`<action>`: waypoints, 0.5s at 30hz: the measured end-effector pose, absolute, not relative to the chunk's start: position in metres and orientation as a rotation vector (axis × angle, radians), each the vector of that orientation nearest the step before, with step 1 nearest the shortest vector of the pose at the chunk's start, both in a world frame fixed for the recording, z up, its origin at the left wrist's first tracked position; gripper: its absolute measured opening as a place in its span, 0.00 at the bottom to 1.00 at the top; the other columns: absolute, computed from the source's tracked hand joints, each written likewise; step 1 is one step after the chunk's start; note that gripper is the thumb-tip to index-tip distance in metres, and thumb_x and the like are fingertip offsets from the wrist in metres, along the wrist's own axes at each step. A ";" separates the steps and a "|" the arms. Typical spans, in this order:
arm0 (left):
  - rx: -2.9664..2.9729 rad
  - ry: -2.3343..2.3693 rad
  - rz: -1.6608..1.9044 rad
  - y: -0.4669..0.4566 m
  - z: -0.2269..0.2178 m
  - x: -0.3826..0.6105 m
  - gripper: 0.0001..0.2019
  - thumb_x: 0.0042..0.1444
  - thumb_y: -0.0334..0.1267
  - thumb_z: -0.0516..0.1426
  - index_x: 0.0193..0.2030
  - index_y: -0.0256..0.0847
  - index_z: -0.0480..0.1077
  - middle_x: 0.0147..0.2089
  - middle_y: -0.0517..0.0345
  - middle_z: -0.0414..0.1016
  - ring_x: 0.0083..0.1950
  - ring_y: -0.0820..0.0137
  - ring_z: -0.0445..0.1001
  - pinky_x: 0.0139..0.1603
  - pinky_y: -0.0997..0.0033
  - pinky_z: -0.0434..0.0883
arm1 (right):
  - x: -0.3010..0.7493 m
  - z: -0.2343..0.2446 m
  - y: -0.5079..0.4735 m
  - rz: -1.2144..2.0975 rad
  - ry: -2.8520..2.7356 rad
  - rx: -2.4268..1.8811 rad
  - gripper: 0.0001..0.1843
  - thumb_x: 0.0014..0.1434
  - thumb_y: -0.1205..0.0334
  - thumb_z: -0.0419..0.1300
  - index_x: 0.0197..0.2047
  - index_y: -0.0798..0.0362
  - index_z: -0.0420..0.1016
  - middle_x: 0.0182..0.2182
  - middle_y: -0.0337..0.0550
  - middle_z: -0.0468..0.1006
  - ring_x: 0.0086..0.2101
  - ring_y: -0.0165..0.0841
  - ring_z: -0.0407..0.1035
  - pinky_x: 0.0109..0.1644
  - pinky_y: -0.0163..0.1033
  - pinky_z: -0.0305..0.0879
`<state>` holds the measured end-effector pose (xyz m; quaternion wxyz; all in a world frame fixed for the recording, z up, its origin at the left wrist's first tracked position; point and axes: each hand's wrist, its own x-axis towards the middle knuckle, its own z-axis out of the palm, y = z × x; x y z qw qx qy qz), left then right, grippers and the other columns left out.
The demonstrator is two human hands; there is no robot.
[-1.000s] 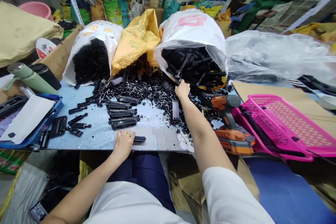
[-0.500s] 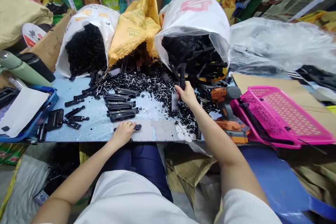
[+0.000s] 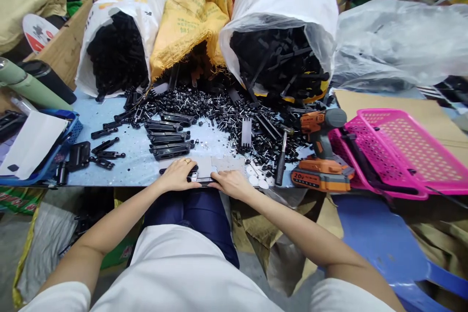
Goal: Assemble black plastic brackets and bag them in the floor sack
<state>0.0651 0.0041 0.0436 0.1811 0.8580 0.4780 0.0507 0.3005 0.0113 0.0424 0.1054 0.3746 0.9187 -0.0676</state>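
Note:
At the front edge of the table, both hands are closed on a long black plastic part (image 3: 204, 180), with small bright spots along it. My left hand (image 3: 178, 174) presses down on its left end, and a dark rounded tip shows beside the fingers. My right hand (image 3: 230, 183) pinches the right end with thumb and fingers. The hands cover much of the part, so its full shape is hidden. Under them lies a grey work pad (image 3: 232, 163). Just behind my left hand, several similar long black parts (image 3: 170, 136) lie in a row.
Small black pieces and metal pins (image 3: 208, 107) form a heap before open sacks (image 3: 281, 5). A hammer (image 3: 281, 161), an orange cordless drill (image 3: 321, 156) and a pink basket (image 3: 387, 151) are on the right. A blue basket (image 3: 73, 131) is on the left.
My right hand has come from the heap down to the table edge, bringing a black part to my left hand. Both hands now hold together. The view has tilted downward a little.

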 end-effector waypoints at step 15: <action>2.420 1.430 0.474 -0.007 0.027 0.055 0.24 0.52 0.58 0.55 0.44 0.39 0.64 0.40 0.51 0.71 0.43 0.62 0.72 0.40 0.66 0.68 | 0.289 0.081 0.003 0.072 2.800 1.111 0.20 0.67 0.49 0.40 0.46 0.50 0.69 0.33 0.49 0.74 0.33 0.36 0.67 0.34 0.39 0.47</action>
